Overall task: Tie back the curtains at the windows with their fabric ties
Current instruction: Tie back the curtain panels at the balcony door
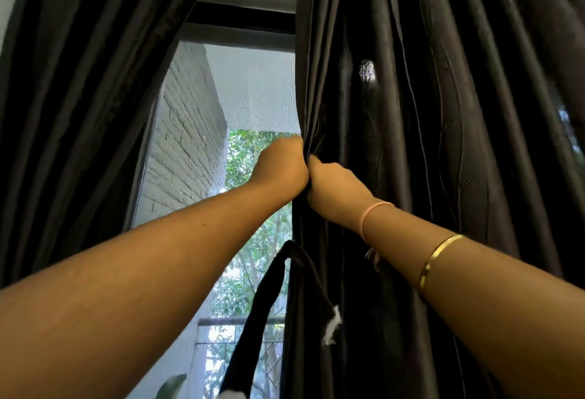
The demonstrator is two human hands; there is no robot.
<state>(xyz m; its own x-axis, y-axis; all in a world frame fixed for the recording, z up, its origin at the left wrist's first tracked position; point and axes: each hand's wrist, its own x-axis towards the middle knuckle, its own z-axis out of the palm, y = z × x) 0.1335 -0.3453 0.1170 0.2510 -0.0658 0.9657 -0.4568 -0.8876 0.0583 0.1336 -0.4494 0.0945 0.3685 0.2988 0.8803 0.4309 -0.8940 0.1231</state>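
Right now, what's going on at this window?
A person's left hand and right hand grip the inner edge of the right curtain side by side, bunching the fabric. Its fabric tie hangs loose below them, not yet wrapped round the curtain. The left curtain sweeps off to the side; whether it is tied cannot be seen.

The right curtain (443, 113) is very dark brown, almost black, and shiny, with thin pale lines down its folds. The left curtain (79, 82) is the same dark colour. The fabric tie (262, 297) is black. White fluff (332, 329) dots the right curtain. The window frame (240, 20) is black. Outside, the brick wall (186, 145) is white and the leaves (243, 151) are green. The thread bracelet (373, 208) is pink and the bangle (440, 256) is gold.
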